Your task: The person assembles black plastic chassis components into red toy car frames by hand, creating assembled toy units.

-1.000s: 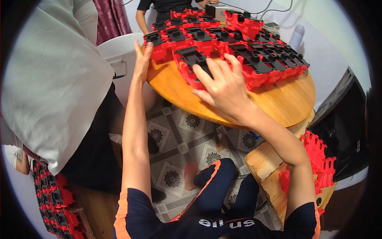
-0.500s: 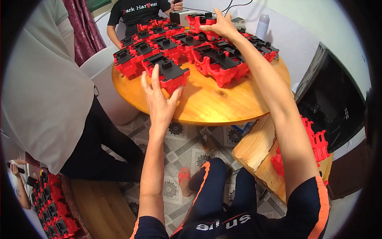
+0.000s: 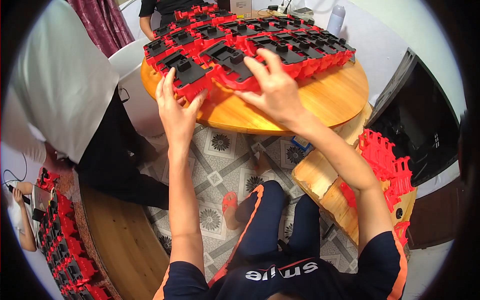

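The left hand [image 3: 176, 107] is spread wide against a red and black tray [image 3: 184, 74], upper middle. The right hand [image 3: 272, 87] lies flat and open on the next tray [image 3: 227, 62], steadying it on the round table [image 3: 330, 97].

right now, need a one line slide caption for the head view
Left hand and right hand rest on red and black plastic parts at the near edge of a round wooden table.

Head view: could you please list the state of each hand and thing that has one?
Left hand: open, fingers against the nearest red-black part.
Right hand: open, flat on the next part.
Parts: packed in rows on the round table.
Bottle: upright, capped.
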`<state>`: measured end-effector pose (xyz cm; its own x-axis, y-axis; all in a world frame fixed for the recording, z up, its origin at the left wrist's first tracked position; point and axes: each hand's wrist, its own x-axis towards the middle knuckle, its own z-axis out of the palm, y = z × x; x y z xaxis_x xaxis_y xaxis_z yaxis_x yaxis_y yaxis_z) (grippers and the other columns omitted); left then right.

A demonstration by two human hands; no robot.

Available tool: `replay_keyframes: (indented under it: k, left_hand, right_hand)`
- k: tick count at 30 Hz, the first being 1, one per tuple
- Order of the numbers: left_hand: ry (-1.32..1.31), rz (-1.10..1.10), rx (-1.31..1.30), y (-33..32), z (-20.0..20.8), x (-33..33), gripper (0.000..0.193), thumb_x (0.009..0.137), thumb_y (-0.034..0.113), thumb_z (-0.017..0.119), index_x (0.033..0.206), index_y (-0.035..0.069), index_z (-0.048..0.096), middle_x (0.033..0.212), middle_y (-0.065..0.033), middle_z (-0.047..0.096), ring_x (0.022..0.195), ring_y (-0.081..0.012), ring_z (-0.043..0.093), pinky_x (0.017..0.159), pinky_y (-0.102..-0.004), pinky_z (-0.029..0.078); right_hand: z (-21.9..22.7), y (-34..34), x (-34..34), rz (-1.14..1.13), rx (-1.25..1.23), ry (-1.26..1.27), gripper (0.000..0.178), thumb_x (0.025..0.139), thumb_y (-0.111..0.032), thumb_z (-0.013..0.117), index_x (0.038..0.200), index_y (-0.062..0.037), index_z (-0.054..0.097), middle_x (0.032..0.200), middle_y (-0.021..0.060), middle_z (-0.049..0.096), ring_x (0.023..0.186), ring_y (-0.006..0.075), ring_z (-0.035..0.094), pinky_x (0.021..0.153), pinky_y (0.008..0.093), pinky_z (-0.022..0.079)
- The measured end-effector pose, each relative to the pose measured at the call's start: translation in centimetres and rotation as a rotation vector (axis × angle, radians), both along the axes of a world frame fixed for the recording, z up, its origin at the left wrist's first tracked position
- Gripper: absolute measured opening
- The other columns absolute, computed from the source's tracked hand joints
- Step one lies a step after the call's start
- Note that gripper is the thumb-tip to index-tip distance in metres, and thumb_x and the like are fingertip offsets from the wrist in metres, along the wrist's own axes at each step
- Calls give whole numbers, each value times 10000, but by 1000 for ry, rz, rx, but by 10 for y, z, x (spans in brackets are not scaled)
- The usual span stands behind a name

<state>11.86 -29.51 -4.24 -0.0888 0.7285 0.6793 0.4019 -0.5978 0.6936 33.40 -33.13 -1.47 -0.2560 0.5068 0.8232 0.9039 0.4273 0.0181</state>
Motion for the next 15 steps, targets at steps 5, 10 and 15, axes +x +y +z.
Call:
replay_keyframes:
  k: [5, 10, 15]
  left_hand:
    - [62, -48, 105, 16, -13, 8, 899, 777, 189, 793, 1490, 100, 254, 1464, -202, 295, 1299, -370, 411, 1032, -444, 413]
    - [95, 8, 238, 8, -15, 36, 944, 804, 344, 763, 1494, 28, 202, 1468, -252, 292, 1354, -413, 311, 1111, -469, 277]
    - [-195, 52, 378, -19, -6, 47, 733, 905, 332, 648, 1437, -25, 292, 1455, -249, 320, 1298, -376, 405, 1095, -478, 318]
  right_hand:
    - [6, -1, -17, -195, 126, -92, 645, 715, -409, 778, 1192, -35, 556, 1224, 178, 488, 838, 293, 619, 678, 402, 545]
    - [-2, -32, 45, -301, 95, 133, 520, 858, -352, 659, 1251, -39, 527, 1201, 158, 536, 994, 329, 588, 792, 421, 506]
    - [-5, -111, 47, -157, 153, 126, 487, 851, -238, 694, 1275, -46, 551, 1277, 178, 549, 1157, 332, 554, 914, 411, 478]
